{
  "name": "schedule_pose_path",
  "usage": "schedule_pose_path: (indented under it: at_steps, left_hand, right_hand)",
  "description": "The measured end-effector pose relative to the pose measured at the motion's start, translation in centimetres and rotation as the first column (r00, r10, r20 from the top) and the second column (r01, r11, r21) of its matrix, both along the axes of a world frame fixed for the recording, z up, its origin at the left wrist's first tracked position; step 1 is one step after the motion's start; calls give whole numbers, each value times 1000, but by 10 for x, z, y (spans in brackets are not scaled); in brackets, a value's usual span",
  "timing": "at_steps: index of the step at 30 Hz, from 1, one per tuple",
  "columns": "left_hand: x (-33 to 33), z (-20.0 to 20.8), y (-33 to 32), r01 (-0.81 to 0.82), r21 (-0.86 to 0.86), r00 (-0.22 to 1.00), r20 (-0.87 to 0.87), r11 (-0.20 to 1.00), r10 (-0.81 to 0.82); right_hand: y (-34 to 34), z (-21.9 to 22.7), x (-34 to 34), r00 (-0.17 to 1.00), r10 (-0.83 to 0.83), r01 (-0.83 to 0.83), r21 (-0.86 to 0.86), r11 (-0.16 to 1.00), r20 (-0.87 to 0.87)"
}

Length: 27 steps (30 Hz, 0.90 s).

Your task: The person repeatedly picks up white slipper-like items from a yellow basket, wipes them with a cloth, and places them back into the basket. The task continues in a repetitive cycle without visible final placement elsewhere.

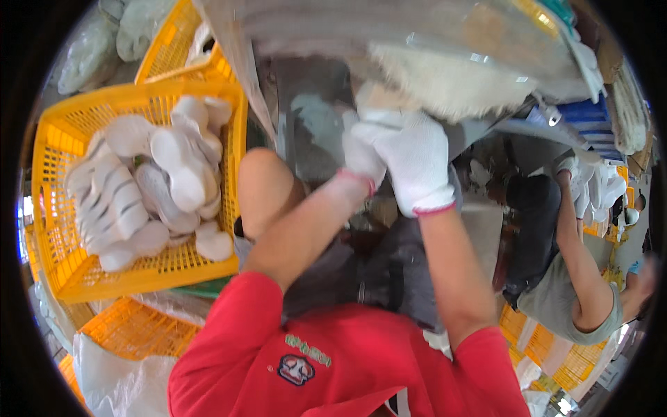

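Note:
Both my hands wear white knit gloves with pink cuffs and meet in front of me. My left hand [363, 149] is closed and partly covered by my right hand [417, 156], whose fingers are also curled shut. A pale, blurred piece [381, 97] shows just past my fingertips; its kind is not clear. Right beside it is a fuzzy cream-coloured buffing wheel [451, 80] under a grey, plastic-like hood [306, 28]. At my left stands a yellow plastic basket [66, 278] heaped with white shoe soles [180, 167], some banded with dark stripes.
Another yellow crate [163, 55] stands behind the basket, and an orange one [139, 326] lies below it near a white sack [125, 379]. To my right a co-worker in a grey-green shirt [573, 306] reaches toward white pieces [597, 191]. Blue slatted plastic [590, 128] sits beyond.

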<state>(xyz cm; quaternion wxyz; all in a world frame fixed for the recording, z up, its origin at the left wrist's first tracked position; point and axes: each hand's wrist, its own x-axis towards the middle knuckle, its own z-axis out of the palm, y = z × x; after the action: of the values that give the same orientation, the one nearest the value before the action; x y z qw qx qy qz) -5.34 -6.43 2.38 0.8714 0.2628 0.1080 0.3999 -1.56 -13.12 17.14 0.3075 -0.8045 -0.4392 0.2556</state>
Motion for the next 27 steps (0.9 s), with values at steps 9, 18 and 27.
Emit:
schedule_pose_path:
  at_steps: [9,18,27]
  left_hand:
    - [5,5,40,-13,-192,981,-191,981,-25]
    - [-11,2,-1,220,-566,974,75,795,-216]
    - [-115,49,34,411,183,637,-759,893,-137]
  right_hand:
    - [-28,9,-10,704,298,-210,-212,955,645]
    - [-131,-24,-15,385,-429,671,-71,738,-817]
    - [-253,-74,59,933,-137,161,46,986,-332]
